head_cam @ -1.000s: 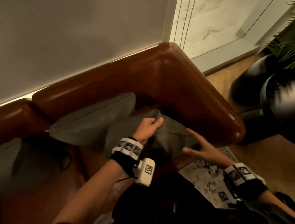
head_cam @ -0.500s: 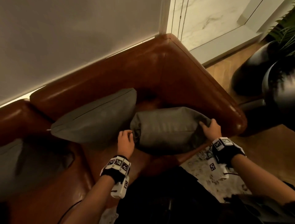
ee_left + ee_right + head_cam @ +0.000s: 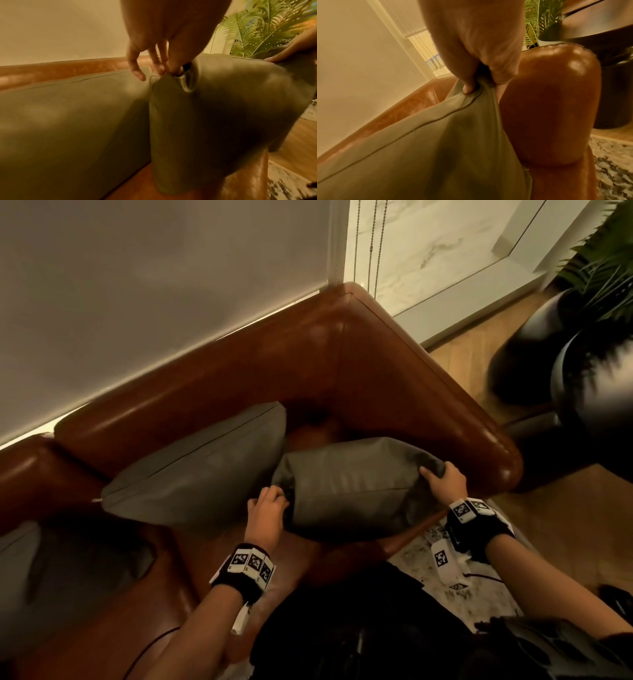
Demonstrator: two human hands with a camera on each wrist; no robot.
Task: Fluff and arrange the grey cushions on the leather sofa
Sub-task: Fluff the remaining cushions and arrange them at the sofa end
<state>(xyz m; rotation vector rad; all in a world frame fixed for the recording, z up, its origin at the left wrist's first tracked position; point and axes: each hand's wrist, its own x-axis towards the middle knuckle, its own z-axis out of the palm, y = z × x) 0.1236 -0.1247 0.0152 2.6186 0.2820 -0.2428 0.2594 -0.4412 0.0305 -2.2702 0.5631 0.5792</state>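
- The near grey cushion (image 3: 356,487) lay on the seat of the leather sofa (image 3: 394,378), in the corner by the armrest (image 3: 493,460), with its long axis running roughly from 9 o'clock to 3 o'clock across the head view.
- The left hand (image 3: 269,508) sat at the cushion's 9 o'clock end; in the left wrist view its fingers (image 3: 159,63) were curled down and pinched a fold of the fabric at the upper corner, while the thumb stood off to the side, apart from the cloth.
- The right hand (image 3: 445,482) sat at the 3 o'clock end, just beside the armrest; the right wrist view showed thumb and fingers (image 3: 467,86) closed tight on the piped corner seam, the cloth bunched between them.
- Each hand was therefore at one end, neither nearer than the other, and the cushion spanned the gap between them.
- A second grey cushion (image 3: 202,470) leaned against the backrest at about 10 o'clock from the held one, its right edge just beside or touching the held cushion's left end; which, I could not tell.
- A third grey shape (image 3: 68,570) lay at 8 o'clock on the seat, well apart.
- Judged from this grip, the next move would likely be a lift or shake along that axis, then setting it upright toward 12 o'clock against the backrest.
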